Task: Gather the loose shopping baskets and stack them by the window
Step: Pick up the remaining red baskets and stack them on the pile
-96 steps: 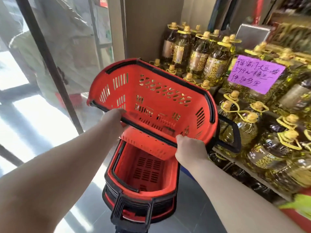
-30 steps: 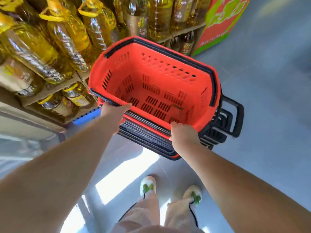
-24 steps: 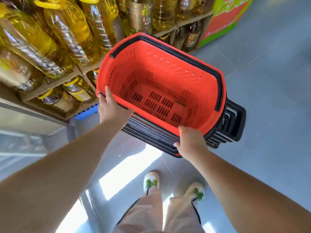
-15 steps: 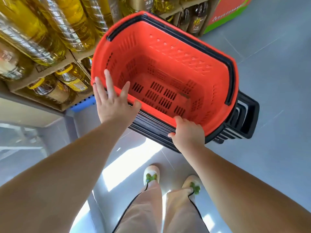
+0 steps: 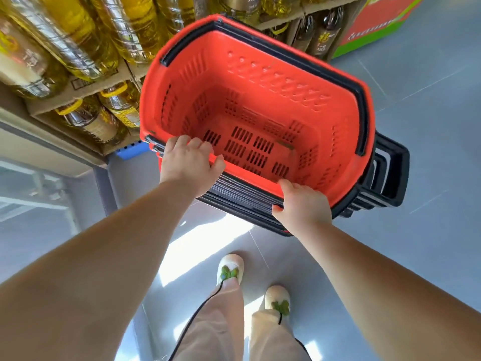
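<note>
Out in front of the person, head view: stack of red shopping baskets [image 5: 250, 204] nested together, black rims layered along its near side, beside the shelf of cooking-oil bottles [image 5: 86, 40] on the left. Top basket [image 5: 260, 113] sits in the stack, tilted, open mouth toward the camera, slotted floor and walls visible, nothing inside. Black handles [image 5: 390, 175] stick out on the stack's right side. Left hand [image 5: 188, 165] is at the near-left corner of the top basket, fingers [image 5: 197, 145] curled together over the red near rim, tips just inside the basket, palm against the black rims below. Right hand [image 5: 302, 207] clamps the near edge further right, thumb [image 5: 285, 185] lying on the red rim, remaining fingers wrapped down around the stacked rims and mostly hidden. Both forearms reach in from the bottom corners. Stack's base is hidden, cannot tell if it touches the grey tiled floor [image 5: 429, 113]. Below the stack: sunlit patch [image 5: 203, 246] on the tiles, two pale shoes [image 5: 229, 269] with green bows, light trousers [image 5: 221, 321]. Red-and-green display box [image 5: 377, 22] top right, past the shelf end.
</note>
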A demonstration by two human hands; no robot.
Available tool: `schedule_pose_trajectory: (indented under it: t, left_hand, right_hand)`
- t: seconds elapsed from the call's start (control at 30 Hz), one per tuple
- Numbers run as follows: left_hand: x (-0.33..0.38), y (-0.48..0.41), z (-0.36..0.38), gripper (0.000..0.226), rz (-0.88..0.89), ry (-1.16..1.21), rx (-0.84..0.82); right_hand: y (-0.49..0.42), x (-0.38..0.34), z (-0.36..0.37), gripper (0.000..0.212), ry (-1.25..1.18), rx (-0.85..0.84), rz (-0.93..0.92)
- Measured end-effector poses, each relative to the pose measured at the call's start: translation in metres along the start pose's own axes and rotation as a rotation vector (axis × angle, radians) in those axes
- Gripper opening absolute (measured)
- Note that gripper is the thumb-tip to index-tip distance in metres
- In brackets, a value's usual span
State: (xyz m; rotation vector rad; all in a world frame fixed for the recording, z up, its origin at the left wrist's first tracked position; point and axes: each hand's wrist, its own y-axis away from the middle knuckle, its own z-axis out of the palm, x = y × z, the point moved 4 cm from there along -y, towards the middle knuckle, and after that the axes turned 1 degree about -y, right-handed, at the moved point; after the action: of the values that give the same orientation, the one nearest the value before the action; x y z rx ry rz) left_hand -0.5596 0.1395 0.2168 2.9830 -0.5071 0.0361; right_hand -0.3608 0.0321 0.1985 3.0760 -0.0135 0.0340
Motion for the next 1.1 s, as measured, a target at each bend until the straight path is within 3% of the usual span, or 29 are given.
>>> schedule_pose_trajectory:
  t: [0.33, 0.5, 0.7, 0.9, 1.1]
  left_hand:
    - [-0.014, 0.111, 0.013, 0.086, -0.198, -0.054, -0.057]
    - [-0.041, 0.153, 0.022, 0.054, -0.35, 0.0, 0.007]
    - [-0.067, 0.186, 0.031, 0.05, -0.54, -0.004, 0.095]
    - [-0.069, 0.186, 0.034, 0.049, -0.709, 0.026, 0.136]
    - [-0.088, 0.178, 0.034, 0.051, -0.724, 0.031, 0.194]
  right_hand:
    - [0.004, -0.011, -0.003, 0.045, -0.022, -0.098, -0.342]
    - [0.003, -0.051, -0.005, 0.046, -0.022, -0.083, -0.494]
    - [-0.017, -0.094, -0.005, 0.043, 0.009, -0.059, -0.659]
    - [-0.056, -0.121, -0.012, 0.045, 0.041, -0.003, -0.664]
    - [-0.075, -0.135, -0.012, 0.045, 0.043, 0.036, -0.647]
